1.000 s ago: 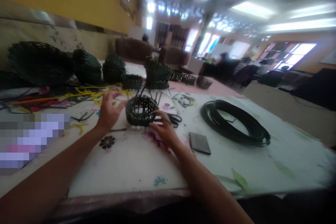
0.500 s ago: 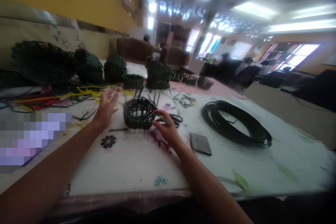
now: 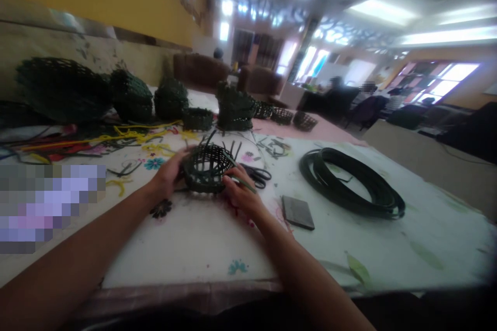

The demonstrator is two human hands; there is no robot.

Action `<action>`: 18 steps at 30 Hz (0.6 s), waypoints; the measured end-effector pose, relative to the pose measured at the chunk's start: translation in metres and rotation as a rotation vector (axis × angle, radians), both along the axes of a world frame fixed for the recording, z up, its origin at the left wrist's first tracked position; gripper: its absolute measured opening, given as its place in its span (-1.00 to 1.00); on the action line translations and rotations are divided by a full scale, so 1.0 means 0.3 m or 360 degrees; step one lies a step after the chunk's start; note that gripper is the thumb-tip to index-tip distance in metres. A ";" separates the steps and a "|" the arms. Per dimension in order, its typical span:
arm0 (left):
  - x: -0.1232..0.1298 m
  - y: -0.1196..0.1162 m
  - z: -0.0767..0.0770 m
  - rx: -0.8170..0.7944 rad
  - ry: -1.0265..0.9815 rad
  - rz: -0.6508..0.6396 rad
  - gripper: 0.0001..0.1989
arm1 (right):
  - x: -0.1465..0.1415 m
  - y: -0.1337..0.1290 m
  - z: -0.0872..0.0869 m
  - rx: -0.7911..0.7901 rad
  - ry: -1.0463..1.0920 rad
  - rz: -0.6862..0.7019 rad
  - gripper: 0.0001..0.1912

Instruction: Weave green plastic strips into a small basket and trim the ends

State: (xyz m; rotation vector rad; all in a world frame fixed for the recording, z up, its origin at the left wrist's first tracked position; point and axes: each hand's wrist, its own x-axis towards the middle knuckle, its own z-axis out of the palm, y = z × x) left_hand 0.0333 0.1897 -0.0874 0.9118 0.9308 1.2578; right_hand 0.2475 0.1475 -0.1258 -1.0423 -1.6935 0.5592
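Observation:
A small dark green woven basket (image 3: 205,184) stands on the table in front of me, with loose strip ends sticking up from its far rim. My left hand (image 3: 173,171) is closed around the basket's left side, its fingertips partly hidden behind the wall. At the right rim, my right hand (image 3: 244,194) pinches a thin grey-green tool (image 3: 245,183), whose exact kind I cannot make out. The tool slants towards the basket's rim. Black-handled scissors (image 3: 261,176) lie just beyond my right hand, their blades partly hidden.
A coil of dark strips (image 3: 318,181) lies to the right, near a flat grey block (image 3: 297,212). Several finished woven baskets, including a large one (image 3: 58,88), line the back. Yellow strips (image 3: 135,137) and cut scraps (image 3: 275,147) are scattered about. People sit far behind.
My left hand has moved right and down from beside the basket and taken hold of its left side. My right hand stays at the right rim, the tool now slanting over it.

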 end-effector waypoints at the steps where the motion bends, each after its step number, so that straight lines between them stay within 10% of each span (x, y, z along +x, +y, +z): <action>1: 0.003 0.001 -0.002 -0.0001 0.0026 0.0026 -0.63 | -0.001 0.001 0.004 0.0017 -0.0009 0.0009 -0.79; 18: 0.039 -0.022 -0.009 -0.0072 -0.0384 0.0253 -0.62 | -0.039 -0.037 0.011 -0.0463 0.0807 0.0297 -0.55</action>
